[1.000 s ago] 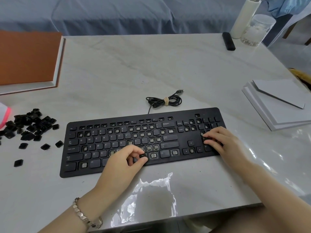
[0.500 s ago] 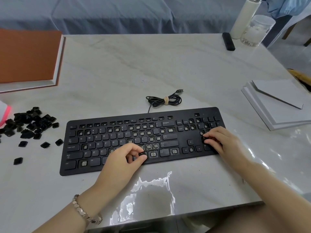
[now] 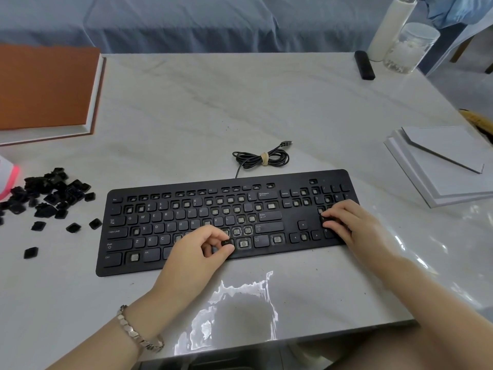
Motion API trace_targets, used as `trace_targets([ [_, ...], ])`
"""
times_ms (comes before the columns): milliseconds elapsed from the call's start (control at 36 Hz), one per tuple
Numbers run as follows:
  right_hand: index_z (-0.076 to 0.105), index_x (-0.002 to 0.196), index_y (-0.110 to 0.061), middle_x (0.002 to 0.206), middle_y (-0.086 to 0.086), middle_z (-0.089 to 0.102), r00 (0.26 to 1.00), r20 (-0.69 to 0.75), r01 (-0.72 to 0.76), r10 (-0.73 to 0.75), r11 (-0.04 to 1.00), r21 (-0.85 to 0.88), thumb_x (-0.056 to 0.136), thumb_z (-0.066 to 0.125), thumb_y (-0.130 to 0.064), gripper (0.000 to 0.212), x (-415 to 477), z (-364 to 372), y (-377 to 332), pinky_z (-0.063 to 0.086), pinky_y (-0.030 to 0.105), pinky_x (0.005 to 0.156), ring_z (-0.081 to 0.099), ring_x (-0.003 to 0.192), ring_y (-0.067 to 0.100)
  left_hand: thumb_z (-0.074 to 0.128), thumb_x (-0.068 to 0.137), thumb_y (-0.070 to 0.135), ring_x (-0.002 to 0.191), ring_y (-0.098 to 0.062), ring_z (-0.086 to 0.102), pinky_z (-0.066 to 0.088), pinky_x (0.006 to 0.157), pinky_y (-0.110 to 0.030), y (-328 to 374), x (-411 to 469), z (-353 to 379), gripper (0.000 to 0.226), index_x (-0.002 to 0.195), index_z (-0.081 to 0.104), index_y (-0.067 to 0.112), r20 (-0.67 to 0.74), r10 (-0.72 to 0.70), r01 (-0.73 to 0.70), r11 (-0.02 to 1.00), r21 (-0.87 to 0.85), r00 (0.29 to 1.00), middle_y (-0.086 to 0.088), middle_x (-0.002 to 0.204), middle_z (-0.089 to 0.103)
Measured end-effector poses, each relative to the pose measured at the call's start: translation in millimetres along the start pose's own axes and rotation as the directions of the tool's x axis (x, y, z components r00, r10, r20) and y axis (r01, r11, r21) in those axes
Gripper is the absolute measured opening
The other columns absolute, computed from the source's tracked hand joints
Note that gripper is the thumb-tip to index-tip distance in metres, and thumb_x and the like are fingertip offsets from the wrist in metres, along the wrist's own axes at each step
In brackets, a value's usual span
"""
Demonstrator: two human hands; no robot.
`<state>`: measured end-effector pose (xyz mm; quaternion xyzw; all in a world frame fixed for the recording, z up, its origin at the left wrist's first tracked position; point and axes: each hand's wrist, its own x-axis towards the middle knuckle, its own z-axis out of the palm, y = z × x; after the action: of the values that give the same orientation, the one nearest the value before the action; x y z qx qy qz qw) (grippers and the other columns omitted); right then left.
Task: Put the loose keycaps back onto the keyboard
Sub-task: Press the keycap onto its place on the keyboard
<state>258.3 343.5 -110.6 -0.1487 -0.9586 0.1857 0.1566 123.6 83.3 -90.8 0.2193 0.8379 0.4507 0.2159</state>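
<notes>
black flat plastic keyboard point(image 3: 286, 222): many sockets bare | heap of loose black keycaps point(image 3: 48, 193): just beside its left end | right hand point(image 3: 354, 228): fingers bent on number pad, grip cannot be told | left hand point(image 3: 197, 252): pinches small black keycap point(image 3: 226, 242) at bottom row | cap probably light, slippery; hold by side edges

Right hand point(image 3: 346, 227) drawn nearer, slightly (view dipped too)

A room at home, it seems: marble-look table point(image 3: 240, 102) under the right hand point(image 3: 349, 222), blue draped sheet point(image 3: 213, 20) well beyond. White bottle point(image 3: 386, 28) and glass jar point(image 3: 408, 49) stand far past it.
</notes>
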Motion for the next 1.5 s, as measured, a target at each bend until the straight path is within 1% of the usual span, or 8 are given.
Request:
trace_targets([
  [389, 0.072, 0.081, -0.008, 0.080, -0.001, 0.057, 0.985, -0.164, -0.068, 0.058, 0.996, -0.056, 0.079, 0.071, -0.009, 0.002, -8.3, 8.0, -11.2, 0.042, 0.020, 0.061, 0.041, 0.074, 0.008, 0.072, 0.080, 0.013, 0.058, 0.000, 0.045, 0.037, 0.059, -0.009, 3.7, -0.4, -0.6, 0.015, 0.079, 0.063, 0.025, 0.013, -0.004, 0.004, 1.000, 0.002, 1.000, 0.006, 0.069, 0.058],
  [556, 0.075, 0.094, -0.012, 0.101, 0.013, 0.063, 0.981, -0.192, -0.068, 0.036, 0.984, -0.162, 0.086, 0.048, -0.031, 0.034, -16.7, 13.7, -11.8, 0.049, 0.039, 0.071, 0.047, 0.095, 0.023, 0.073, 0.079, 0.011, 0.056, -0.001, 0.045, 0.037, 0.058, -0.008, 4.9, -0.1, -0.2, 0.017, 0.078, 0.063, 0.025, 0.002, -0.011, 0.011, 1.000, -0.020, 1.000, 0.008, 0.067, 0.057],
  [778, 0.075, 0.091, -0.009, 0.097, 0.010, 0.063, 0.988, -0.131, -0.106, 0.079, 0.971, -0.214, 0.080, 0.065, -0.029, 0.024, -17.0, 10.0, -21.4, 0.049, 0.042, 0.075, 0.045, 0.098, 0.023, 0.076, 0.075, 0.010, 0.054, -0.002, 0.044, 0.036, 0.058, -0.008, 18.1, 1.8, 1.3, 0.018, 0.075, 0.063, 0.022, -0.021, 0.048, -0.049, 0.995, -0.081, 0.999, 0.004, 0.066, 0.058],
  [861, 0.075, 0.092, -0.011, 0.092, 0.001, 0.065, 0.972, -0.013, -0.235, 0.236, 0.970, 0.061, 0.080, 0.072, -0.022, 0.016, -0.3, 2.5, -48.2, 0.041, 0.024, 0.083, 0.055, 0.093, 0.018, 0.077, 0.074, 0.011, 0.055, -0.003, 0.043, 0.035, 0.058, -0.008, 23.9, 3.2, 3.1, 0.019, 0.075, 0.064, 0.024, -0.016, 0.096, -0.097, 0.992, -0.077, 0.995, 0.016, 0.060, 0.056],
  [917, 0.073, 0.096, -0.015, 0.086, -0.006, 0.068, 0.907, 0.211, -0.419, 0.364, 0.825, 0.380, 0.081, 0.070, -0.020, 0.016, 10.1, -2.5, -73.6, 0.039, 0.008, 0.073, 0.060, 0.081, 0.003, 0.078, 0.072, 0.010, 0.058, -0.004, 0.043, 0.035, 0.060, -0.009, 28.1, 4.3, 4.4, 0.023, 0.073, 0.063, 0.027, -0.015, 0.157, -0.158, 0.986, -0.058, 0.987, 0.020, 0.063, 0.056],
  [1028, 0.067, 0.094, -0.013, 0.077, 0.001, 0.072, 0.774, 0.560, -0.633, 0.296, 0.330, 0.700, 0.079, 0.069, -0.007, 0.016, 19.2, 0.3, -107.7, 0.049, 0.015, 0.059, 0.067, 0.069, 0.007, 0.080, 0.069, 0.009, 0.063, -0.002, 0.044, 0.035, 0.062, -0.008, 34.6, 8.7, 7.7, 0.027, 0.071, 0.065, 0.031, -0.003, 0.282, -0.282, 0.959, -0.013, 0.960, 0.007, 0.068, 0.050],
  [1139, 0.067, 0.089, -0.007, 0.075, 0.006, 0.071, 0.765, 0.581, -0.642, 0.279, 0.243, 0.727, 0.078, 0.068, 0.003, 0.015, 21.6, 2.8, -115.6, 0.050, 0.014, 0.058, 0.067, 0.067, 0.008, 0.080, 0.071, 0.009, 0.065, 0.000, 0.045, 0.036, 0.064, -0.009, 39.6, 11.8, 10.6, 0.021, 0.073, 0.068, 0.026, 0.020, 0.339, -0.338, 0.940, -0.040, 0.941, 0.010, 0.067, 0.046],
  [1500, 0.064, 0.087, -0.002, 0.070, 0.010, 0.064, 0.833, 0.229, -0.509, 0.504, 0.535, 0.674, 0.084, 0.061, 0.004, 0.008, 56.9, -16.7, -36.7, 0.053, 0.013, 0.055, 0.061, 0.051, 0.002, 0.034, 0.082, -0.019, 0.080, -0.003, 0.052, 0.040, 0.070, -0.009, 15.2, 23.4, 3.5, 0.052, 0.090, 0.055, 0.028, 0.076, -0.099, 0.117, 0.950, -0.290, 0.992, 0.005, 0.092, 0.060],
])
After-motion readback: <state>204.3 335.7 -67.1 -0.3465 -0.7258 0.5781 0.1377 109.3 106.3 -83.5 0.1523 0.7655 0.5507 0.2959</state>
